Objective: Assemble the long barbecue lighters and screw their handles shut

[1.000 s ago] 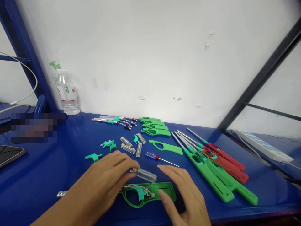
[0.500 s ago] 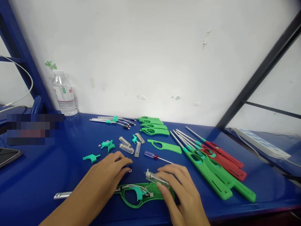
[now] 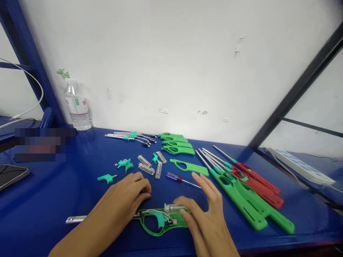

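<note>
An open green lighter shell lies at the table's front, with a teal trigger, white wires and a metal tube reaching left. My right hand pinches a clear fuel tank between thumb and index finger, over the shell's upper edge; its other fingers are raised. Above the tube rests my left hand, fingers curled together, and what they hold, if anything, is hidden. Beyond the hands are several loose clear tanks, teal triggers and a screwdriver.
Green half shells and metal tubes with wires lie toward the wall. Assembled green and red lighters fan out at the right. A water bottle and phone are at left, a power strip far right.
My right hand has lowered the clear tank onto the shell area, and its outer fingers have lifted and spread. My left fingers have curled in more. The view has shifted slightly.
</note>
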The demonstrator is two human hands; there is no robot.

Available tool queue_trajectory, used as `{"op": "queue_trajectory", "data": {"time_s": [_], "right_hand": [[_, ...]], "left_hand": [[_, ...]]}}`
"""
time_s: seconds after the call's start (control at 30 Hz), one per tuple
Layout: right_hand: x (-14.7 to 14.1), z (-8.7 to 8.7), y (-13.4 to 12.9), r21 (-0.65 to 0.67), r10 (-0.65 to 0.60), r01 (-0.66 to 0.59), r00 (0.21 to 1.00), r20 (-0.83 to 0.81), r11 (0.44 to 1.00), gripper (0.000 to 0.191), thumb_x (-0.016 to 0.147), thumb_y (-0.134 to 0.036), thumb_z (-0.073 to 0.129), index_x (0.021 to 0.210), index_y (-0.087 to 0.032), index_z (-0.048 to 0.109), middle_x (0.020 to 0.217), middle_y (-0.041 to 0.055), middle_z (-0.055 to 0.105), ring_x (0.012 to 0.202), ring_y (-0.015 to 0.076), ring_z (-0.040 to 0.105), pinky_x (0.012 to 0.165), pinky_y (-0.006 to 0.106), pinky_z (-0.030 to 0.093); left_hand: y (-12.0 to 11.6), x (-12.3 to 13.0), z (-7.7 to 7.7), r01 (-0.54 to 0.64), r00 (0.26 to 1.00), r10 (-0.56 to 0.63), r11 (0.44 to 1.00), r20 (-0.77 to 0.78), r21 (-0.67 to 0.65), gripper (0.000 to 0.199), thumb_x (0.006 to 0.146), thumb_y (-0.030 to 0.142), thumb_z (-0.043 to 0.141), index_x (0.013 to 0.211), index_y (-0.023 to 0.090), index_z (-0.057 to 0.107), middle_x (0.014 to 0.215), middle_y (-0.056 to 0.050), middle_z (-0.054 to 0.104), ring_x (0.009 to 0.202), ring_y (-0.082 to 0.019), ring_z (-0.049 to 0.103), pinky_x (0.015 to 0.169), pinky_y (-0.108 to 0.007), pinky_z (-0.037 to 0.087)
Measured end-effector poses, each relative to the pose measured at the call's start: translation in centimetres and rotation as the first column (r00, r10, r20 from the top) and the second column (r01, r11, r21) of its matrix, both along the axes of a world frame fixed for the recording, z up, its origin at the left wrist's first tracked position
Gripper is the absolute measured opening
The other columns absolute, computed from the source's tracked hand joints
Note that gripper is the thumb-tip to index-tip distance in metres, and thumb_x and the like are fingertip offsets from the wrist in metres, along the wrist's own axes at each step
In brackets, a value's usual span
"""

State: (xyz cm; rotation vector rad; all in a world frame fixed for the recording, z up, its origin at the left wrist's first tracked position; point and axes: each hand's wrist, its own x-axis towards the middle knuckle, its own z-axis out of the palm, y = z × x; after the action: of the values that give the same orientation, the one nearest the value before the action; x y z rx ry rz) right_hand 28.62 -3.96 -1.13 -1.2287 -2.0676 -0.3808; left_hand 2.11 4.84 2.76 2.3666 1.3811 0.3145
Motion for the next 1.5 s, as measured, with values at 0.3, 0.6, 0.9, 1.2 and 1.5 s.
{"op": "queue_trajectory", "data": {"time_s": [0.3, 0.6, 0.9, 1.2, 1.5], "right_hand": [[0.2, -0.3, -0.1, 0.027, -0.014, 0.014, 1.0, 0.026, 1.0, 0.03, 0.117, -0.018, 0.054, 0.129, -0.032, 0.077, 0.19, 0.0026, 0.021, 0.176, 0.0352, 0.019, 0.119, 0.054, 0.056], [0.1, -0.3, 0.1, 0.027, -0.024, 0.023, 1.0, 0.02, 0.999, 0.028, 0.118, -0.023, 0.054, 0.128, -0.032, 0.079, 0.19, 0.0027, 0.025, 0.174, 0.0375, 0.027, 0.116, 0.053, 0.06], [0.4, 0.1, -0.1, 0.072, 0.031, -0.021, 0.99, -0.135, 0.997, 0.027, 0.115, -0.017, 0.062, 0.133, -0.031, 0.078, 0.144, 0.0086, 0.071, 0.144, 0.0286, 0.061, 0.112, 0.043, 0.061], [0.5, 0.1, 0.1, 0.082, 0.142, -0.129, 0.973, -0.181, 0.988, 0.041, 0.109, -0.007, 0.068, 0.144, -0.027, 0.076, 0.118, 0.0019, 0.088, 0.113, 0.0248, 0.077, 0.098, 0.038, 0.067], [0.3, 0.4, 0.0, 0.094, 0.194, -0.181, 0.966, -0.169, 0.979, 0.038, 0.109, -0.007, 0.068, 0.142, -0.025, 0.075, 0.111, -0.0019, 0.091, 0.107, 0.0234, 0.081, 0.093, 0.036, 0.067]], "left_hand": [[0.2, -0.4, 0.4, -0.021, 1.0, 0.022, 1.0, -0.017, 0.021, 0.021, 0.111, 0.019, 0.055, 0.101, 0.024, 0.073, 0.107, -0.004, 0.08, 0.102, -0.028, 0.077, 0.091, -0.039, 0.053], [0.5, -1.0, 0.3, -0.025, 0.999, 0.024, 0.999, 0.029, 0.029, 0.026, 0.107, 0.02, 0.056, 0.113, 0.027, 0.081, 0.121, -0.005, 0.081, 0.112, -0.029, 0.079, 0.097, -0.039, 0.053], [1.0, -1.8, -0.8, -0.092, 0.983, 0.082, 0.994, 0.162, 0.059, 0.026, 0.096, 0.037, 0.052, 0.081, 0.026, 0.071, 0.09, -0.006, 0.076, 0.083, -0.028, 0.071, 0.077, -0.039, 0.048], [-1.6, 1.2, 1.6, -0.134, 0.868, 0.117, 0.991, 0.482, 0.002, 0.031, 0.095, 0.05, 0.059, 0.092, 0.03, 0.082, 0.091, 0.0, 0.086, 0.078, -0.024, 0.077, 0.076, -0.034, 0.055], [-3.0, 3.0, 1.9, -0.088, 0.719, 0.228, 0.967, 0.656, -0.24, 0.033, 0.091, 0.056, 0.07, 0.098, 0.024, 0.077, 0.087, 0.0, 0.078, 0.058, -0.018, 0.073, 0.055, -0.028, 0.057]]}}
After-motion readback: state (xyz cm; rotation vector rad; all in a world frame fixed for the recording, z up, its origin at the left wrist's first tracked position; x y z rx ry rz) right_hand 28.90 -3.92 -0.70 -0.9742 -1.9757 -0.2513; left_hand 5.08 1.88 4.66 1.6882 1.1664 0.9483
